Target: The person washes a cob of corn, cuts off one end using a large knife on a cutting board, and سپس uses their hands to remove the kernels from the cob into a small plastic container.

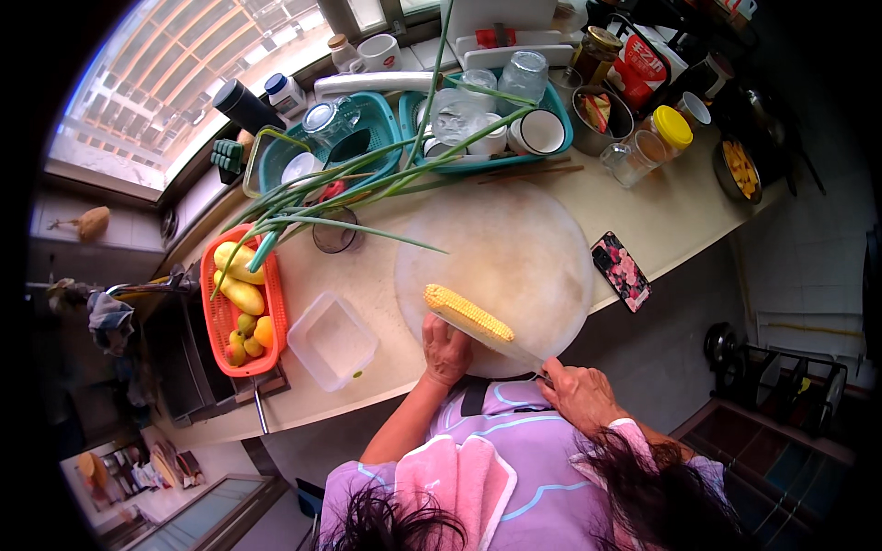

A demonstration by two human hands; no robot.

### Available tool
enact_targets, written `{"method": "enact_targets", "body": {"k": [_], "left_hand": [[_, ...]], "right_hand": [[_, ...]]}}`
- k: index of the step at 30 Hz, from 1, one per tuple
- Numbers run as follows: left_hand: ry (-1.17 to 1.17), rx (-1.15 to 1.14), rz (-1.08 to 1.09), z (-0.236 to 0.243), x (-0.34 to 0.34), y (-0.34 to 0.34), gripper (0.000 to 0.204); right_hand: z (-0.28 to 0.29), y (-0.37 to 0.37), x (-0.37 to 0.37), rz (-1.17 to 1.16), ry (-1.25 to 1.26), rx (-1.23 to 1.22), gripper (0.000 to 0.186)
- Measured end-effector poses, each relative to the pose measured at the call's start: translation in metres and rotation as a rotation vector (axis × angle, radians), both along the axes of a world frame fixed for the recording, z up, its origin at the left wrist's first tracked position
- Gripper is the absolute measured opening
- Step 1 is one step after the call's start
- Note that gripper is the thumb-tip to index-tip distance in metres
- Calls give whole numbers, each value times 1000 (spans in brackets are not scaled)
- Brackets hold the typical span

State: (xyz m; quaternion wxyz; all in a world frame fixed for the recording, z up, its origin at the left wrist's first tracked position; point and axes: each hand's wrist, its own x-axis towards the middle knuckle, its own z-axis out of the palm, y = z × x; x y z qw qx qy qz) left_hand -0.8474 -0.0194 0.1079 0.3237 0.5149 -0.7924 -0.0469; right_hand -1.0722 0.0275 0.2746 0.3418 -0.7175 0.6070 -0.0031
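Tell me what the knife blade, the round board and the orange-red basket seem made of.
Knife blade: probably metal, smooth and greyish with a faint shine. Round board: likely plastic, matte and pale, showing no obvious wood grain. Orange-red basket: apparently moulded plastic, evenly coloured, with perforated walls.

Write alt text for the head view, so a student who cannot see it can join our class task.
The left hand holds a yellow corn cob over a round pale board, while the right hand holds a knife, its blade alongside the cob. Nearby are an orange basket of fruit, teal baskets of cups and a flower-patterned phone.
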Motion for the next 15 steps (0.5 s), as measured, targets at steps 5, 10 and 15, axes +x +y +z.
{"method": "enact_targets", "body": {"k": [5,10,15], "left_hand": [[57,-61,39,8,-4,-2,34],[50,-58,30,7,-2,-2,34],[64,-60,11,5,-1,-1,32]], "right_hand": [[3,0,4,-33,-27,33,22],[4,-4,3,-41,-25,58,23],[5,-4,5,-80,-17,79,22]]}}
